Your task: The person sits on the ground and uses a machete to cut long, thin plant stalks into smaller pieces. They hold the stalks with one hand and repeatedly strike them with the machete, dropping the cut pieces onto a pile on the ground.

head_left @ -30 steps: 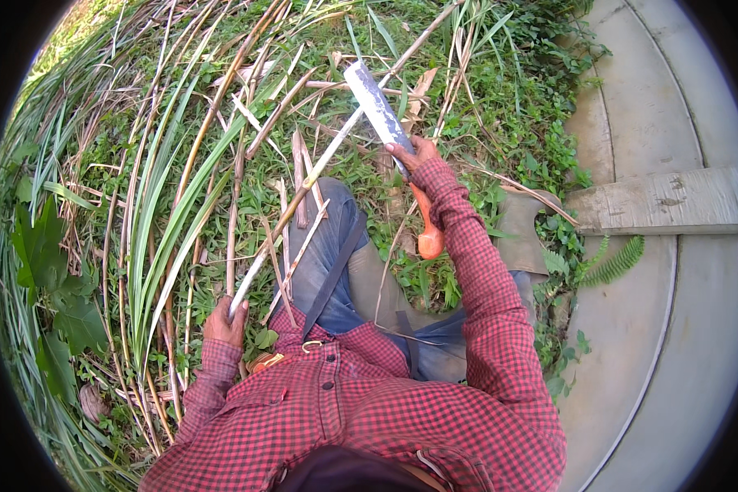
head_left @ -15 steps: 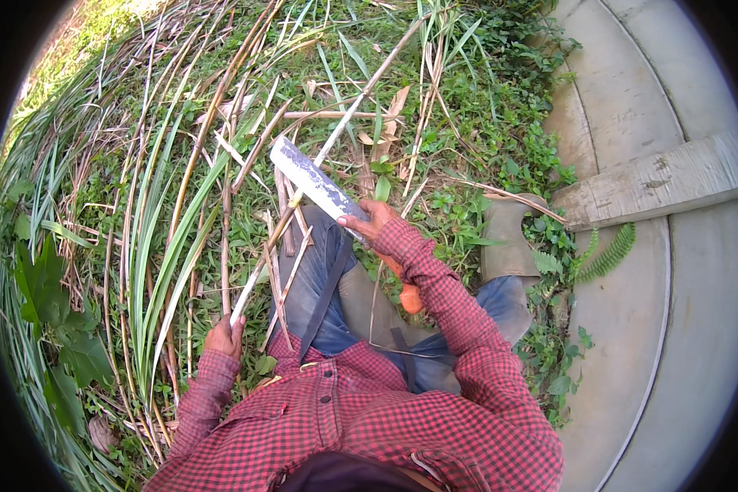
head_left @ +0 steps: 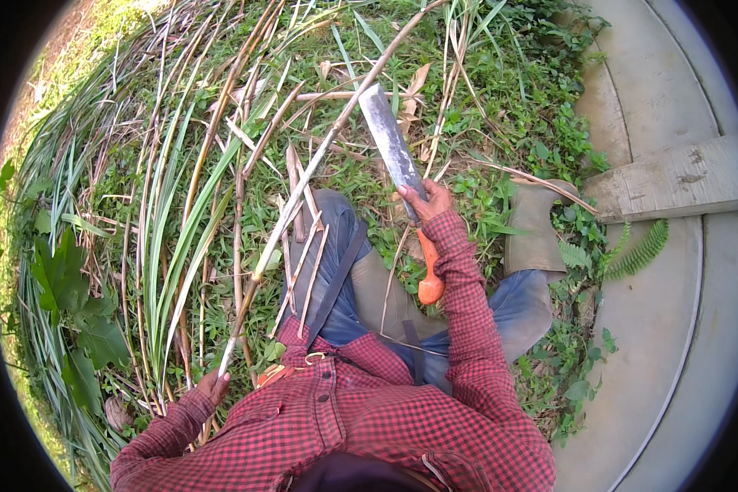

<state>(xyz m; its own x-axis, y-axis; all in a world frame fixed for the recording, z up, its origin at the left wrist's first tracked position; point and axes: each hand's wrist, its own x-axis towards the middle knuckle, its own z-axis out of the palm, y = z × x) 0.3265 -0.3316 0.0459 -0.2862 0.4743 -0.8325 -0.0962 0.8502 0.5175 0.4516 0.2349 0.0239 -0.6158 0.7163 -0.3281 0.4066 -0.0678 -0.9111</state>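
A long, thin pale stick point(head_left: 291, 209) slants from the lower left up to the top middle. My left hand point(head_left: 214, 385) is closed around its near end, low beside my body. In my right hand point(head_left: 428, 202) is a machete point(head_left: 388, 135) with a worn, grey-white blade. The fingers hold it low on the blade, just above the orange handle point(head_left: 431, 279). Its tip points away from me, close to the stick's right side; whether they touch I cannot tell. Short split pieces of stalk point(head_left: 302, 271) lie across my left leg.
Long green leaves and dry stalks point(head_left: 190, 246) cover the ground on the left. A squared beam point(head_left: 672, 180) lies over the pale concrete point(head_left: 656, 312) at right. My boot point(head_left: 537, 230) rests beside it. Low weeds point(head_left: 484, 139) grow between.
My left hand has drawn the stick back toward my body, down and left. The machete has moved right off the stick and swung more upright, baring its orange handle.
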